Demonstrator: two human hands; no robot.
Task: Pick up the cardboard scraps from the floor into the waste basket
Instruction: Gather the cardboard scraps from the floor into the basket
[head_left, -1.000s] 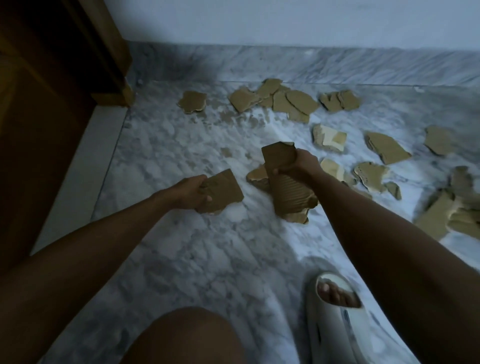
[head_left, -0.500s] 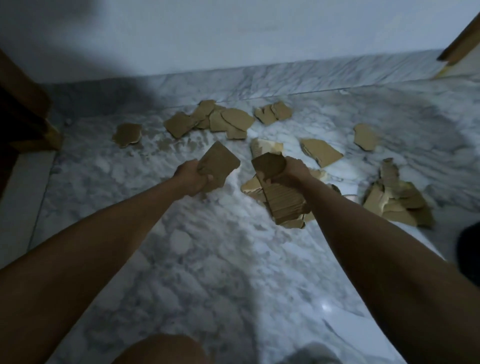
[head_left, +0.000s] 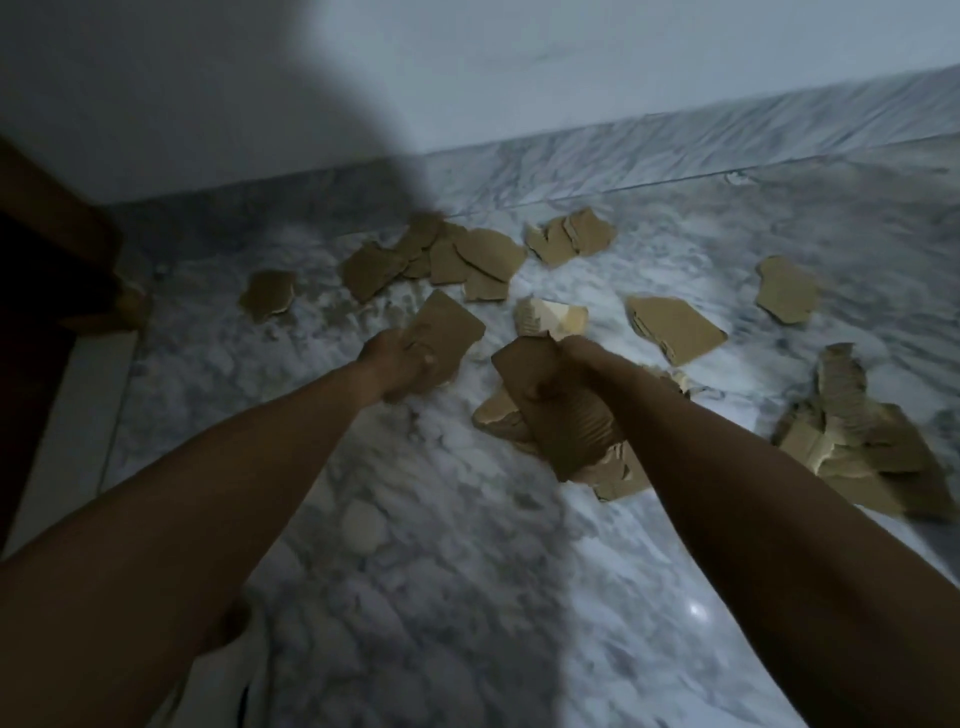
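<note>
Hands (head_left: 400, 364) (head_left: 576, 364) grip cardboard scraps (head_left: 447, 332); more scraps (head_left: 675, 332) litter marble floor (head_left: 441, 545).

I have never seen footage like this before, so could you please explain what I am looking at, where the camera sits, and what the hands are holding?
There is no machine here: a person does the job with bare hands. The single picture comes from a wide-angle camera worn on the head, looking forward and down, so both forearms reach away from the viewer. The left hand grips one flat cardboard piece. The right hand grips a larger ribbed cardboard piece. Below lies a marble floor that meets a pale wall. Torn cardboard scraps are scattered on it: a cluster near the wall, single pieces further right, and a pile at the right edge. No waste basket shows in this picture. A dark wooden frame stands at the left.
</note>
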